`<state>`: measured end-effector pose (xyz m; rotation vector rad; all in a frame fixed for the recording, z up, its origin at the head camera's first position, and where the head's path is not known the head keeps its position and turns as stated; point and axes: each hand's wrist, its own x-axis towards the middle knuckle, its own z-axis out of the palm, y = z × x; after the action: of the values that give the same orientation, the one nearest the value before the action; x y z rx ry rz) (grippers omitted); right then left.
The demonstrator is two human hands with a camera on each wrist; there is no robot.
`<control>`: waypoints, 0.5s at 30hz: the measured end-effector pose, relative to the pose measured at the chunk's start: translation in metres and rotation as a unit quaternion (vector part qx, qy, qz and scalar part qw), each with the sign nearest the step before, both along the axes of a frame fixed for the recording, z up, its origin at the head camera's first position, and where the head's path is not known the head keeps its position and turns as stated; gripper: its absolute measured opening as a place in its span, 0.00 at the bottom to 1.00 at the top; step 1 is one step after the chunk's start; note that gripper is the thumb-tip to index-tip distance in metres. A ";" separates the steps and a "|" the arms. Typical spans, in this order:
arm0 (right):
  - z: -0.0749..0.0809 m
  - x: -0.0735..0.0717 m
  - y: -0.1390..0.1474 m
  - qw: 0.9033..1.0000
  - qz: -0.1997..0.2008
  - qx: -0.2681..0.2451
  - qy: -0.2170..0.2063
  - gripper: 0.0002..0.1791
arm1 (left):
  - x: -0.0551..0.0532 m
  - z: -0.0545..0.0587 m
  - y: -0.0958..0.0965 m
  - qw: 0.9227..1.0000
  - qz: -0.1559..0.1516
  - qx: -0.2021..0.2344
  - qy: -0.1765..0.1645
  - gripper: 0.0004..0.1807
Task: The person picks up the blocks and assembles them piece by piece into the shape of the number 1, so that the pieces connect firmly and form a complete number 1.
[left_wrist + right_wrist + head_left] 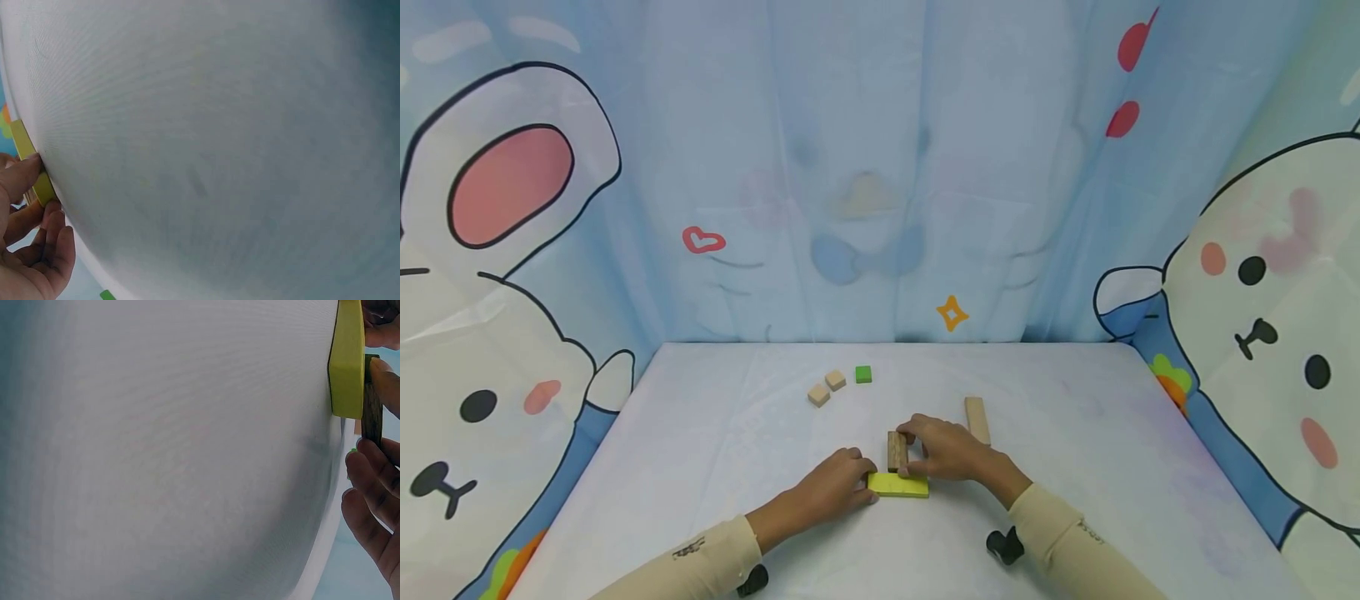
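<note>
Yellow block (898,486): on the white table (715,467), right in front of the person, with its long side running from left to right.
Brown wooden block (897,452): on the far side of the yellow one, near its middle; its long way points away from the person, so the two blocks make a cross-ways shape. I can't tell if it rests on the yellow block or sits just behind it.
Left hand (831,486): pinches the yellow block's left end, thumb on one side and fingers on the other.
Right hand (951,450): holds the brown block by its two ends, between thumb and finger.
Closer hand: the right one for brown, which lies to its left; the left one for the yellow end.
Yellow look: bright, smooth, long, with flat sides.
Brown look: dark, with streaky wood lines, and shorter than the yellow one.
Pale wooden block (977,419): just past the right hand.
</note>
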<state>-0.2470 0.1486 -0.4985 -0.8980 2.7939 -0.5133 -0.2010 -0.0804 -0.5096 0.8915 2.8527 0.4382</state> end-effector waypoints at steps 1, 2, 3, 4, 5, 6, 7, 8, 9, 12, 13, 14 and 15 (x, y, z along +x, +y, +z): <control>0.000 0.000 0.000 1.000 0.000 0.001 -0.002 0.35 | 0.000 0.000 0.000 1.000 0.001 0.000 0.000 0.19; 0.000 0.000 0.000 1.000 0.000 0.001 -0.004 0.35 | 0.000 0.000 0.000 1.000 0.001 -0.001 0.000 0.19; 0.000 0.000 0.000 1.000 0.000 0.001 -0.007 0.35 | 0.000 0.000 0.000 1.000 0.002 -0.001 0.000 0.19; 0.000 0.000 -0.001 1.000 -0.001 0.000 -0.009 0.35 | 0.000 0.000 0.000 1.000 0.002 -0.002 -0.001 0.19; 0.000 0.000 -0.001 1.000 -0.001 0.001 -0.011 0.35 | 0.000 0.000 0.001 1.000 0.002 -0.002 0.000 0.19; 0.000 -0.001 -0.001 1.000 0.000 -0.001 -0.012 0.35 | 0.000 0.001 0.001 1.000 0.003 -0.002 0.001 0.19; 0.000 -0.001 -0.001 1.000 -0.001 0.001 -0.014 0.35 | 0.000 0.001 0.001 1.000 0.003 -0.003 0.002 0.19; 0.000 -0.001 -0.002 1.000 -0.001 -0.001 -0.016 0.35 | 0.000 0.001 0.001 1.000 0.003 -0.003 0.004 0.19; 0.000 -0.002 -0.002 1.000 0.000 0.000 -0.017 0.35 | 0.000 0.001 0.001 1.000 0.004 -0.004 0.004 0.19; -0.002 -0.003 -0.002 1.000 0.001 -0.003 -0.024 0.35 | 0.000 0.001 0.001 1.000 0.006 -0.004 0.004 0.19; -0.002 -0.003 -0.002 1.000 0.001 -0.003 -0.028 0.35 | 0.000 0.001 0.001 1.000 0.007 -0.004 0.005 0.19; -0.003 -0.003 -0.002 0.999 0.001 -0.006 -0.033 0.35 | 0.000 0.001 0.001 1.000 0.007 -0.004 0.005 0.19; -0.003 -0.004 -0.002 0.999 0.000 -0.009 -0.037 0.35 | 0.001 0.001 0.001 1.000 0.006 -0.003 0.005 0.19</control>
<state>-0.2506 0.1462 -0.5015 -0.8659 2.7274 -0.5596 -0.2005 -0.0793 -0.5091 0.8792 2.8683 0.4280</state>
